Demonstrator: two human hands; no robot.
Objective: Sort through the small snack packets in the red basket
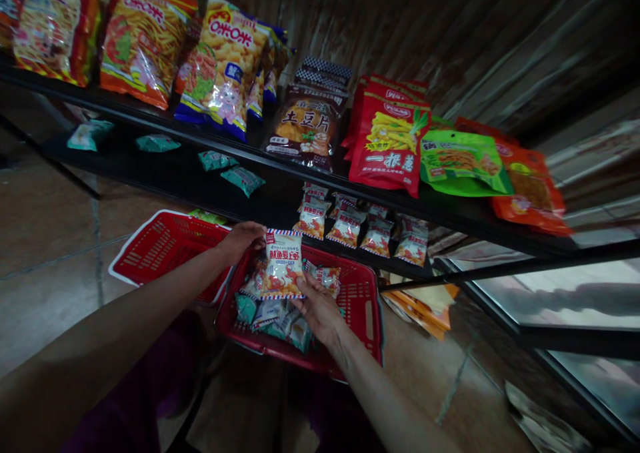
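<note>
A small white and orange snack packet [283, 266] is held up over a red shopping basket [357, 333], its printed face towards me and upside down. My left hand [245, 239] pinches its upper left corner. At the lower right edge, my right hand [320, 309] grips the same packet between thumb and fingers. Inside the basket lie more white and orange packets, along with teal packets [300, 333] near its front. Just beyond, on the lower shelf, stand several rows of matching packets [347, 223].
Another red basket [175, 246] stands at the left. The upper black shelf [210, 133] carries large snack bags, including a red bag [390, 139] and a green pouch [465, 159]. Several teal packets lie on the lower shelf [170, 173]. Orange packaging [425, 306] lies on the tiled floor at right.
</note>
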